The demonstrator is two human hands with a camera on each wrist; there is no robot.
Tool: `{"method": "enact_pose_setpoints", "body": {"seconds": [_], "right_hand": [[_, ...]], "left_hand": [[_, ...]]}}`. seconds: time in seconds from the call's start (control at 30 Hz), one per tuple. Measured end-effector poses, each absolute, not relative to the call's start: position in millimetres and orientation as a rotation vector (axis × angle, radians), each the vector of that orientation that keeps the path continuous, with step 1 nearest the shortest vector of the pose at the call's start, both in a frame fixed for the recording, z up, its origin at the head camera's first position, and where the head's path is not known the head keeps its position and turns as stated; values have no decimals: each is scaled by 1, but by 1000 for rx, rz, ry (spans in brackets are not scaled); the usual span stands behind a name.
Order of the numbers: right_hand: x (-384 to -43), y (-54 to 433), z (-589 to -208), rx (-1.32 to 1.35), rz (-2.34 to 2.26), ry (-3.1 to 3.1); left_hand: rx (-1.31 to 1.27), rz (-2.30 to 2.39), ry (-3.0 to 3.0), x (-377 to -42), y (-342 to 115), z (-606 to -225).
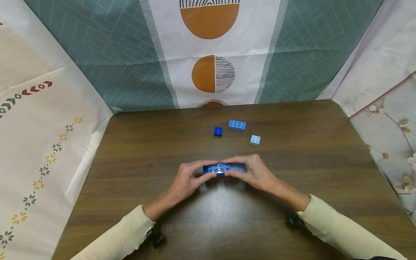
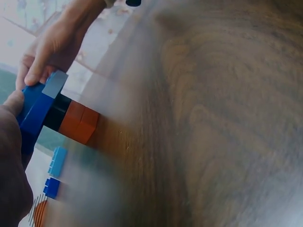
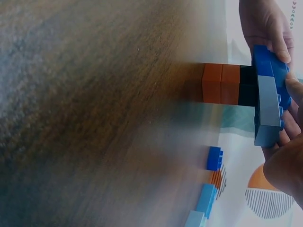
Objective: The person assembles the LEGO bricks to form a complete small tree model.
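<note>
A small tower of toy building bricks stands upright on the table, with orange-brown bricks (image 3: 220,84) at its base and a dark green brick (image 3: 246,85) above them. Wider than this column, a dark blue brick (image 2: 34,124) and a pale grey-blue brick (image 3: 268,106) lie side by side over it. Across those two sits a studded blue brick (image 1: 218,167). My left hand (image 1: 188,177) pinches the top layers from the left, thumb in front and fingers behind. From the right, my right hand (image 1: 258,173) pinches them the same way, its fingertips close to the left ones.
Beyond the hands lie three loose bricks: a small dark blue brick (image 1: 218,131), a longer light blue brick (image 1: 237,125) and a small pale blue brick (image 1: 255,140). The wooden table (image 1: 146,144) ends at a patterned cloth (image 1: 130,79) behind; cloths also hang at both sides.
</note>
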State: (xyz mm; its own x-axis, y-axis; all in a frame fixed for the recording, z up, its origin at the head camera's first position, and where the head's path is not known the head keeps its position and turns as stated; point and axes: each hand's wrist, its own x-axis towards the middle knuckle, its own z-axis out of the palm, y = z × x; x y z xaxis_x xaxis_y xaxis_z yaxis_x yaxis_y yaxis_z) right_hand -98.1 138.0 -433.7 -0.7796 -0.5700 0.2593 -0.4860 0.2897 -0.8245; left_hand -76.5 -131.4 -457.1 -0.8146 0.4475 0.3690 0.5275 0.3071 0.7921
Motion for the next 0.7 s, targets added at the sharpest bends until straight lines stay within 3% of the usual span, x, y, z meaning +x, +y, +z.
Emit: {"method": "enact_pose_setpoints", "body": {"seconds": [0.7], "right_hand": [[-98,139,-439,-907,-1573,2409]], "left_hand": [[-908,-1388,-2509,-74,-122,-458]]}}
